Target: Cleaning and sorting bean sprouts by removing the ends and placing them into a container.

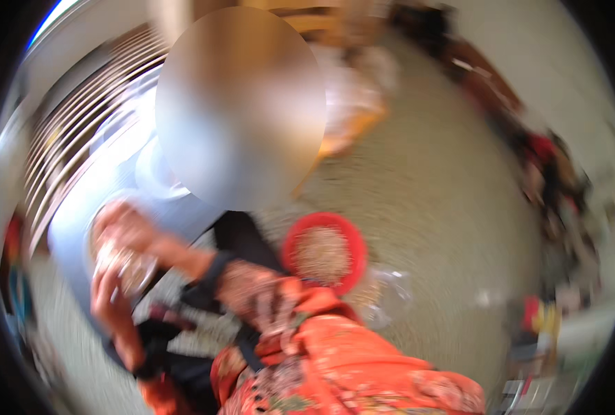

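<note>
Over the edge of a grey-blue table (72, 232), my two hands meet at a shiny see-through plastic bag (138, 270), smeared by motion. My left hand (108, 297) is wrapped around its near side. Bunched against its upper end is my right hand (124, 228), with its fingers curled. What lies inside the bag is too blurred to tell. A round pale rim, perhaps of a dish, shows partly behind my right hand.
On the floor to the right stands a red basin (358, 259) holding pale grains or nuts. A clear plastic bag (390, 294) lies beside it. A pale bowl (156, 169) sits farther back on the table. Blurred clutter (549, 166) lines the right wall.
</note>
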Action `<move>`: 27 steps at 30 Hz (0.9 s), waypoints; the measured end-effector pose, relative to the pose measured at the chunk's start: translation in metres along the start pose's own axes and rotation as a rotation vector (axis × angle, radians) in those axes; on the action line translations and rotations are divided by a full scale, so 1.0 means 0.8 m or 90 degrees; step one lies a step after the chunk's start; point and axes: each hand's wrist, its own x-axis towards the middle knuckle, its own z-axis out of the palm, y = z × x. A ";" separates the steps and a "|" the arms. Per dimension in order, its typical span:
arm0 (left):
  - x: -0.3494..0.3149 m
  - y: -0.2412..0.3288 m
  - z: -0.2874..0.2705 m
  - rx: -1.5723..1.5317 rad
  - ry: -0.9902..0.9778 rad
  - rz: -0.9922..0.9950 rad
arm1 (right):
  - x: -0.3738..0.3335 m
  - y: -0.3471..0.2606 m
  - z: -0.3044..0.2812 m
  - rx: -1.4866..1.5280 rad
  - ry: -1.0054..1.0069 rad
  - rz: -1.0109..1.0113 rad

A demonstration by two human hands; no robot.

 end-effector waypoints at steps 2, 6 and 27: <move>0.014 0.022 0.005 -0.051 0.031 -0.059 | 0.004 -0.026 -0.030 -0.162 -0.012 0.084; 0.021 0.047 -0.002 -0.466 0.103 -0.368 | 0.003 -0.150 -0.032 -0.006 0.061 0.381; 0.018 0.013 -0.024 -0.823 0.126 -0.644 | -0.028 -0.154 -0.005 0.212 0.140 0.446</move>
